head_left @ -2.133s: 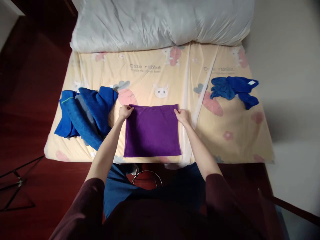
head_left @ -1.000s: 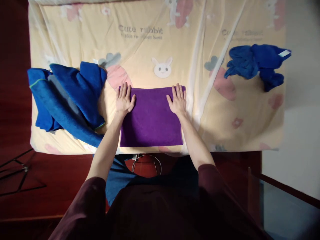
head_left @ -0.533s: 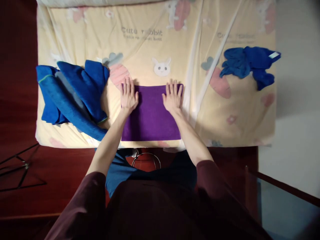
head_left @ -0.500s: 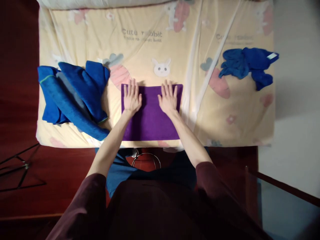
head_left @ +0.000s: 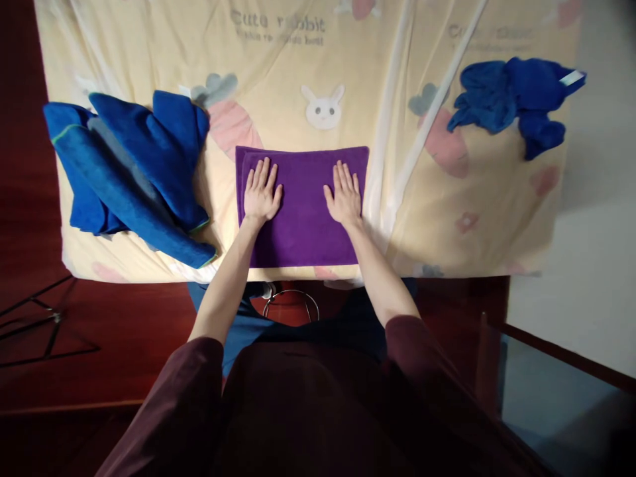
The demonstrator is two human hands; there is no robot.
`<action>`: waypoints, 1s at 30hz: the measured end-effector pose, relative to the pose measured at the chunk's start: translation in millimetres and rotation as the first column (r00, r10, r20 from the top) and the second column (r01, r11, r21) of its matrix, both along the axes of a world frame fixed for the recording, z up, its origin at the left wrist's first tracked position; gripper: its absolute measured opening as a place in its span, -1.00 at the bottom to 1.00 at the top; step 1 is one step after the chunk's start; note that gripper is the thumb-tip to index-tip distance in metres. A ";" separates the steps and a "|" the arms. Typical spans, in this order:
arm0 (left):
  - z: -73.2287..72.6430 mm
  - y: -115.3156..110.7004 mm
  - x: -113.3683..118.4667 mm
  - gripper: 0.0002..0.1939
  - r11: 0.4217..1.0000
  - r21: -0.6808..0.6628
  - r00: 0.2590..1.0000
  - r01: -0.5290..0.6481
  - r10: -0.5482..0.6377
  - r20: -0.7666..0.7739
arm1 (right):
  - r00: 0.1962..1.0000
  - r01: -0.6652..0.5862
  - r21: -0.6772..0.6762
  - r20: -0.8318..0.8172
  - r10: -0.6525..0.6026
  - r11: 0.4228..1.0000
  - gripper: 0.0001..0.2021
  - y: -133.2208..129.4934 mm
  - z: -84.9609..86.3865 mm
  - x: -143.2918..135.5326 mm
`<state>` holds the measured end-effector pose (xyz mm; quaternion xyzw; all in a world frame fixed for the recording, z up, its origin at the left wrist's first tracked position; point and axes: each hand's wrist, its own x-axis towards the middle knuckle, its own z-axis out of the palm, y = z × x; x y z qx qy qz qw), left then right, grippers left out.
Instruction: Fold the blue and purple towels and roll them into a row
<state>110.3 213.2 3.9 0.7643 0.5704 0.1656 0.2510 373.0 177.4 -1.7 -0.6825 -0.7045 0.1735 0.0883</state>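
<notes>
A purple towel lies folded into a flat rectangle near the front edge of the bed, its layers slightly offset at the left edge. My left hand rests flat on its left part, fingers stretched out and pointing away from me. On the right part, my right hand is also flat with fingers extended. Neither hand grips anything. Left of the towel is a loose heap of blue cloths with green edging.
The bed has a yellow sheet printed with rabbits and carrots. Crumpled blue cloth with a white tag lies at the far right. A black metal stand is on the floor at left, and a white wall borders the right.
Both hands have slid toward me from the towel's far edge, staying flat. The towel's top layer now sits slightly offset at the left. The whole view has shifted and come closer.
</notes>
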 end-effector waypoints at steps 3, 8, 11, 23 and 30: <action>2.2 4.1 -9.8 -0.24 0.999 -0.001 0.999 -0.036 0.036 0.011 | 1.000 0.003 -0.016 0.014 -0.003 1.000 -0.33 -2.6 0.3 24.6; 17.8 -19.9 -5.1 -0.25 0.998 -0.004 0.997 -0.064 0.063 -0.037 | 0.999 0.030 -0.017 0.039 -0.030 0.999 -0.32 -9.5 19.6 4.6; 22.5 -66.5 8.5 -0.26 1.000 -0.012 0.999 0.003 -0.003 -0.047 | 1.000 -0.010 -0.018 -0.003 0.010 1.000 -0.31 -39.7 31.5 -44.9; 24.0 -141.2 -35.7 -0.28 0.998 -0.061 0.992 -0.031 0.023 -0.126 | 0.998 0.011 -0.044 -0.066 -0.014 0.999 -0.34 -124.5 29.2 -43.0; 15.9 -164.6 -73.8 -0.21 0.980 -0.123 0.975 -0.158 0.135 -0.176 | 0.992 0.126 -0.082 0.019 -0.125 0.989 -0.32 -154.0 22.3 -1.2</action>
